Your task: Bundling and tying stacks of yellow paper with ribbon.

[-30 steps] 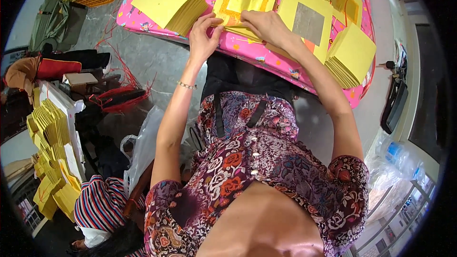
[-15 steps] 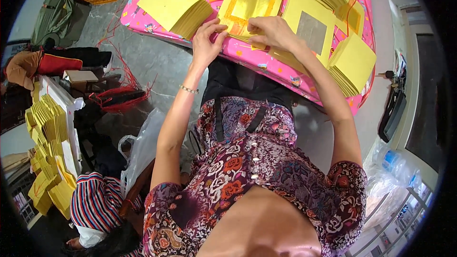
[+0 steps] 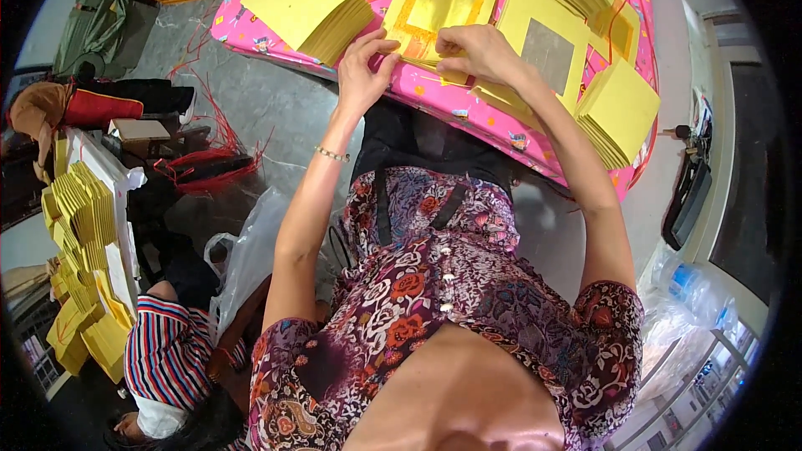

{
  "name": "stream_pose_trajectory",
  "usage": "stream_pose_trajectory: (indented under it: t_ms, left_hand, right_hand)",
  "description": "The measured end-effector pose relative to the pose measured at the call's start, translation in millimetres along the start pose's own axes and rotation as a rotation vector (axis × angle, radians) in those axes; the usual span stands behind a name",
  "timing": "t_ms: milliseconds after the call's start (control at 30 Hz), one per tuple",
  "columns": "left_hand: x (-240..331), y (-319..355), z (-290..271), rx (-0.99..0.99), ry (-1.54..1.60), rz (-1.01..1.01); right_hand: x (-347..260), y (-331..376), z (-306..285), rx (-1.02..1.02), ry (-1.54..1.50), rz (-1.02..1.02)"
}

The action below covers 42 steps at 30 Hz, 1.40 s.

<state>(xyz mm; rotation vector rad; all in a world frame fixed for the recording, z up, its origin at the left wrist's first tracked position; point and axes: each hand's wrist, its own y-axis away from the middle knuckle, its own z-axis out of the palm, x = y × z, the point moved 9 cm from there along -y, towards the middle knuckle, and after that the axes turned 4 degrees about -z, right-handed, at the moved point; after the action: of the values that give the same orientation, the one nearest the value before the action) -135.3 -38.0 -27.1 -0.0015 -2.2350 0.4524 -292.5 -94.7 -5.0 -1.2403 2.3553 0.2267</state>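
Note:
In front of me, a stack of yellow paper sheets (image 3: pixel 403 23) lies on the pink table cover, its top sheet bearing a gold foil square inside an orange border. My left hand (image 3: pixel 364 73) rests at the near left corner of this stack, thumb and fingers apart. At the near right corner, my right hand (image 3: pixel 483 52) has its fingers curled in and its thumb pressed to the paper edge. The contact under those fingertips is partly hidden. Beside my left hand sits a thick plain yellow stack (image 3: pixel 301 2). Under my right forearm lies a stack with a grey square (image 3: pixel 547 54).
The pink patterned table cover (image 3: pixel 409 88) ends just beyond my lap. More yellow stacks (image 3: pixel 618 113) stand at right. Red strings (image 3: pixel 217 159) trail over the floor. At left, a person in a striped top (image 3: pixel 171 351) and another in a red garment (image 3: pixel 100 108) are near a paper-laden table.
My right hand has shifted very slightly at the paper's near edge; my left hand stays nearly still. At left, the striped-top person and the other person have moved a little.

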Motion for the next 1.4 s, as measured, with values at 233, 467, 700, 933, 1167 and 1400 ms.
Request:
stream_pose_trajectory:
  t_ms: [233,467,700,933,1167,1400]
  left_hand:
    - [10.9,-2.0,-1.8,-0.002,-0.050,0.082]
    - [55.5,-4.7,11.1,-0.075,-0.432,0.284]
    - [70.3,-16.6,27.0,-0.230,-0.406,0.390]
    - [61.8,-30.3,35.3,-0.178,-0.437,0.448]
    - [78.5,-43.7,-19.6,0.029,-0.034,0.184]
    - [93.9,-14.5,-17.3,-0.334,0.852,-0.167]
  right_hand:
    - [-8.9,-3.6,-0.5,0.014,0.013,-0.057]
    - [-19.3,3.1,-4.7,0.126,0.106,-0.140]
    - [-22.7,8.1,-11.9,0.192,0.094,-0.125]
    - [-28.7,7.9,-29.0,0.182,0.070,-0.059]
    - [-1.4,44.2,-96.5,0.786,-0.334,0.145]
    - [8.3,29.9,-65.4,0.687,-0.815,0.051]
